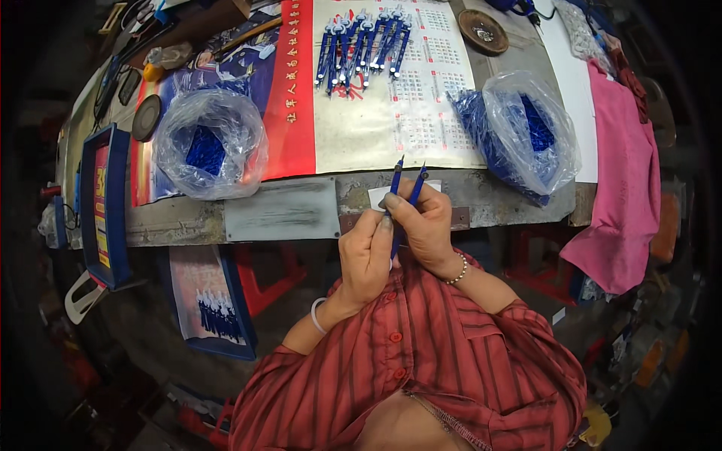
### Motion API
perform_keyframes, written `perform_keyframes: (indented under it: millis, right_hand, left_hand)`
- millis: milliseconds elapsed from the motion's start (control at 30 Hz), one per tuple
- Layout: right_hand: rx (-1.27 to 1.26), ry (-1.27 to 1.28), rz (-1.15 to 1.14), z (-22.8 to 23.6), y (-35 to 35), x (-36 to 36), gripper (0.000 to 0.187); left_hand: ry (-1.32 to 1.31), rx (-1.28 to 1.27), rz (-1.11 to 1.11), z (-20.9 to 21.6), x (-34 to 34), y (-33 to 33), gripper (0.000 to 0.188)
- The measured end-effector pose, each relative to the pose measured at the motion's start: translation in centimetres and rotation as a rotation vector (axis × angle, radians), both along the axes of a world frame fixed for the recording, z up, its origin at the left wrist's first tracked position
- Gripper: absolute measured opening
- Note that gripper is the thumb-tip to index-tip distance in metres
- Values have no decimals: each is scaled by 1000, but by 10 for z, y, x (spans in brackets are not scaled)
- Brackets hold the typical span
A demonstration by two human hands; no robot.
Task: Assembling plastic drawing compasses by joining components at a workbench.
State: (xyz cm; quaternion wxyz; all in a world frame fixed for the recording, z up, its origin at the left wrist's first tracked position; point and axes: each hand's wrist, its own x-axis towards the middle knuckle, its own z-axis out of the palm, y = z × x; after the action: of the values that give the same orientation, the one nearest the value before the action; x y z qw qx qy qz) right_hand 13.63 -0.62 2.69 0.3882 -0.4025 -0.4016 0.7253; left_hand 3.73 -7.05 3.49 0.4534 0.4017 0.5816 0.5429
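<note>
Two slim blue pens (pixel 417 192) stand nearly side by side just above the counter's near edge, dark tips apart and leaning between twelve and one o'clock. The fingers of the left hand (pixel 365 259) and right hand (pixel 427 225) are closed around them, thumbs near each other; I cannot tell which hand bears which pen. Outward from there, a grey plate (pixel 282 212) lies at nine o'clock on the counter (pixel 526 213). Clear plastic bags with small blue pieces inside sit at ten o'clock (pixel 252 139) and two o'clock (pixel 562 158). Just short of twelve, a pile of blue pens with pale ends (pixel 363 49) rests on a printed calendar sheet (pixel 353 131). A round brown dish (pixel 483 31) lies at one o'clock; pink cloth (pixel 620 180) drapes off the edge near three. Lower, at eight o'clock, a blue tray (pixel 239 301) contains similar pens.
</note>
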Motion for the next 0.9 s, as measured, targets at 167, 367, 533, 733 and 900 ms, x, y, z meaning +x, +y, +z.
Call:
perform_keyframes:
  millis: [167,367,533,733,900]
  right_hand:
    - [51,9,-55,0,6,-1,17]
    - [12,85,-69,-9,16,1,15]
    - [-7,-39,165,-9,11,14,10]
    - [34,1,124,-13,-7,20,8]
    - [134,-114,12,-6,8,18,15]
  left_hand:
    - [28,-11,-12,-2,2,-3,21]
    - [22,-49,-22,-7,3,-5,23]
    - [-85,-79,59,-10,-2,-8,26]
    - [-53,-87,50,-10,-1,-2,25]
    - [-92,-105,23,-10,2,-5,25]
